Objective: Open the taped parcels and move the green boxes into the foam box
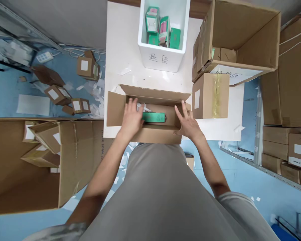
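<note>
An opened cardboard box (155, 134) lies at the near edge of the white table, its flaps spread. Inside it rests a slim green box (154, 117), with a crumpled white piece (143, 107) behind it that I cannot make out. My left hand (133, 115) is over the left end of the cardboard box, fingers apart, close to the green box's left end. At the right end, my right hand (187, 122) has its fingers spread over the rim, thumb near the front wall. Neither hand visibly grips anything.
A white foam bin (163, 58) with several green packages stands at the back. On the right are a taped carton (210, 97) and a large open carton (256, 30). Another big open carton (75, 147) stands at left; small boxes and paper scraps litter the blue floor.
</note>
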Demonstrator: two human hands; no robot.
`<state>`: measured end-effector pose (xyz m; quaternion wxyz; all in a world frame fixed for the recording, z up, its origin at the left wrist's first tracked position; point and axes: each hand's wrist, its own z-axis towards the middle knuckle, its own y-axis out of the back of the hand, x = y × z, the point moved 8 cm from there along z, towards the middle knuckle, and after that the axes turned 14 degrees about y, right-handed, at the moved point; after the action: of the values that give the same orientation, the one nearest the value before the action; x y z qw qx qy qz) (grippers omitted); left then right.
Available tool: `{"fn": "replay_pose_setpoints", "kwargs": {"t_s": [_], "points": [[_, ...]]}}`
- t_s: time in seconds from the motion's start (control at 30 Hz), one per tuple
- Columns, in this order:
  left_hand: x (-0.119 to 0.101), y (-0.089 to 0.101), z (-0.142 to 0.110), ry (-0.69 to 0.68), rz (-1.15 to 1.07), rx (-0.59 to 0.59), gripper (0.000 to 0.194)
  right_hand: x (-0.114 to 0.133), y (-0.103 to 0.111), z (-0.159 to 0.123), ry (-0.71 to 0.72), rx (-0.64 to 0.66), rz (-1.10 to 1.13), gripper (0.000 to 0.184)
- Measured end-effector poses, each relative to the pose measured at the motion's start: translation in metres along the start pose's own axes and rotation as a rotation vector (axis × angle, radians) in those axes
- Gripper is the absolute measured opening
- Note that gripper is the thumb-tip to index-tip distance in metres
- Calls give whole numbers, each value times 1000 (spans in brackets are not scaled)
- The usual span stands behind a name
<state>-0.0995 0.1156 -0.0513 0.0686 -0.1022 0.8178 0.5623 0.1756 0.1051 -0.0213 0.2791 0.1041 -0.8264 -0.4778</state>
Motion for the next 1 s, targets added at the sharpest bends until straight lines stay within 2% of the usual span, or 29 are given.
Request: {"fn": "replay_pose_setpoints", "kwargs": {"t_s": [0.1,0.2,0.3,0.43,0.63,0.77,0.87,0.93,1.0], "points": [[-50,-47,26,-111,151,222,88,1,-2,8,-17,56,-33,161],[-74,-99,56,-111,320,380,86,-3,-10,10,-7,39,-7,166],[-76,-130,79,-108,389,449,84,-11,-22,10,-6,27,34,169],[-64,-139,90,-114,407,470,93,-19,-34,9,-14,1,109,170],[-61,-123,91,-114,338,469,89,-21,-37,7,-39,-76,179,162],[-66,-97,89,-98,260,449,84,-19,-35,-4,-20,-94,210,144],[-64,-57,76,-98,163,390,80,-15,-21,-16,1,-214,222,111],[-61,-18,59,-96,3,308,74,-9,-6,-24,-7,-338,268,86],[-55,23,39,-73,-241,219,70,3,10,-27,-5,-457,367,76]]}}
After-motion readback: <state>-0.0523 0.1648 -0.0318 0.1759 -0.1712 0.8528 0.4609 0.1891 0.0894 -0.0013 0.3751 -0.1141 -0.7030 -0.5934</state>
